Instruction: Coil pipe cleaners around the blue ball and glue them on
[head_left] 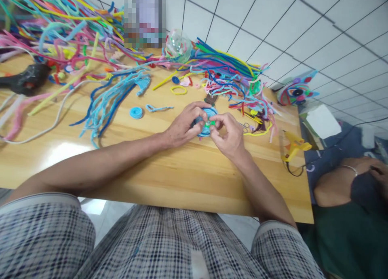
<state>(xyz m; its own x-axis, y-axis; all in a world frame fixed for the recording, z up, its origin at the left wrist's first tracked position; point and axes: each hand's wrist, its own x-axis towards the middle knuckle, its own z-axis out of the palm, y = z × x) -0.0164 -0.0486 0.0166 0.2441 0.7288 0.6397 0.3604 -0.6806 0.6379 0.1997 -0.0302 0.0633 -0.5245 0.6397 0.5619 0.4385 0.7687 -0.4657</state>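
Observation:
A round blue coil (206, 130) with a green piece (212, 123) at its middle is between my two hands. My left hand (186, 126) has its fingers closed on the coil's left side. My right hand (228, 134) pinches the small green piece over the coil. To the left on the table lie a smaller blue coil (136, 113) and a short, bent light blue strip (159, 108). Light and dark blue fuzzy strips (106, 99) spread out farther left.
Many coloured strips (227, 60) pile along the wooden table's (182, 170) back. A black glue gun (28, 79) lies far left, a yellow tool (294, 147) at the right edge. A clear ball (178, 45) is at the back. Another person (348, 230) is at right.

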